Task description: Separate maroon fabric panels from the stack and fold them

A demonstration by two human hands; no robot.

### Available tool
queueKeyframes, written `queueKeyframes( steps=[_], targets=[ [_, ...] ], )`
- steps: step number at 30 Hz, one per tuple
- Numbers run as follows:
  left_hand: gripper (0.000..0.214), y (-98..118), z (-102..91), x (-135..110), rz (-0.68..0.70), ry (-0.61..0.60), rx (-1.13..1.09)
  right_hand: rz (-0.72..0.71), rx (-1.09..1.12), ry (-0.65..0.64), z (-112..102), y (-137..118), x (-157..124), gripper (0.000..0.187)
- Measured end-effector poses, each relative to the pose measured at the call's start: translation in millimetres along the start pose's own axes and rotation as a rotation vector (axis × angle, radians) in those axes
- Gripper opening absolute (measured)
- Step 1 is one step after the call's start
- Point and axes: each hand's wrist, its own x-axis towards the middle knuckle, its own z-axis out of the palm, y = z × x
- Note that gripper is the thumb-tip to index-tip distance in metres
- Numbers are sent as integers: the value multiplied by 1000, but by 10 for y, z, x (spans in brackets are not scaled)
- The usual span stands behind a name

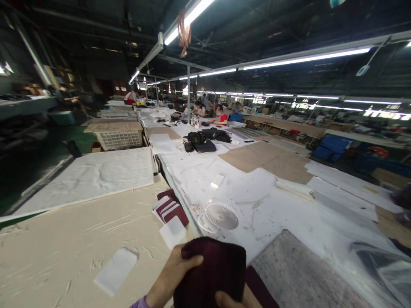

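Between my two hands, a dark maroon fabric piece [213,265] with rounded corners is held up at the bottom centre. My left hand [175,271] grips its left edge, thumb on the near face and fingers behind. Lower right, my right hand [236,297] pinches the bottom part of the piece, its fingers mostly behind the cloth. Another maroon piece [260,288] lies under my right hand on the table. Beyond my left hand are a white card piece [173,232] and a fanned stack of maroon and white pieces [170,208].
A small white fan [221,215] stands just past the held piece. One white card [116,270] lies on the cream-covered table [64,239] at left. Grey felt [298,269] covers the right. Black garments [205,139] lie farther off, with people working beyond.
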Motion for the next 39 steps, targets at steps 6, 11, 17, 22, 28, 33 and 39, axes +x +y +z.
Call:
queueKeyframes(
  steps=[6, 11, 17, 22, 28, 33, 39],
  targets=[
    [26, 241, 58, 173, 60, 25, -151, 88, 113, 34, -151, -292, 25, 45],
    [28, 351, 56, 272, 164, 104, -33, 61, 143, 38, -156, -389, 183, 54],
    [28, 477, 7, 306, 206, 105, 72, 15, 241, 53, -165, -349, 198, 62],
    [31, 516, 25, 279, 227, 86, 130, 17, 189, 29, -226, -374, 189, 63],
    [28, 589, 41, 222, 225, 45, 192, 60, 164, -16, -141, -476, 240, 73],
    [26, 548, -10, 232, 168, 38, 151, 102, 116, -7, -83, -397, 246, 64],
    [37, 320, -74, 318, 122, 50, 21, 261, 38, 218, -131, -406, 124, 53]
  ],
)
